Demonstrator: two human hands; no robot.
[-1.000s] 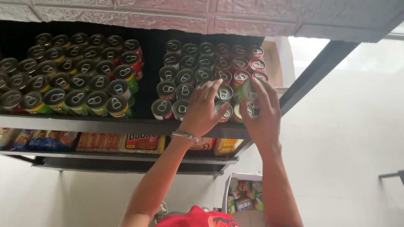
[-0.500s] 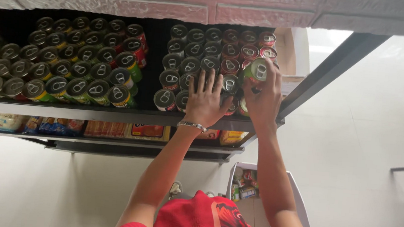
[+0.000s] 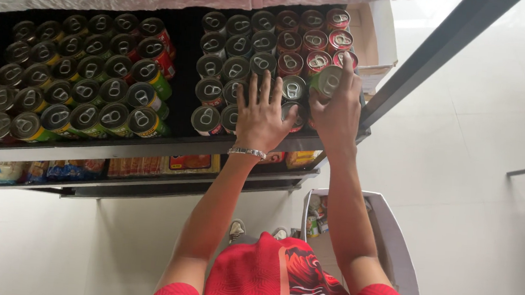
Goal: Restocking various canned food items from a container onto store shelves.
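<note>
Green can (image 3: 326, 80) sits in our right hand (image 3: 336, 113), whose fingers wrap its side while it is held on its side at the right end of the shelf (image 3: 148, 147), its pull-tab top facing us, pressed in among the stacked cans (image 3: 264, 59) there. Our left hand (image 3: 262, 117) lies flat and spread, gripping nothing, its palm and fingers pushing against the tops of the lower cans just beside the right hand; a metal bracelet (image 3: 246, 153) circles that wrist. Further left, apart from our hands, a second block of green and red cans (image 3: 84, 84) fills the same shelf. Below it a lower shelf carries flat packets (image 3: 147, 166). Near our feet stands a white box (image 3: 393, 241) holding more goods.
</note>
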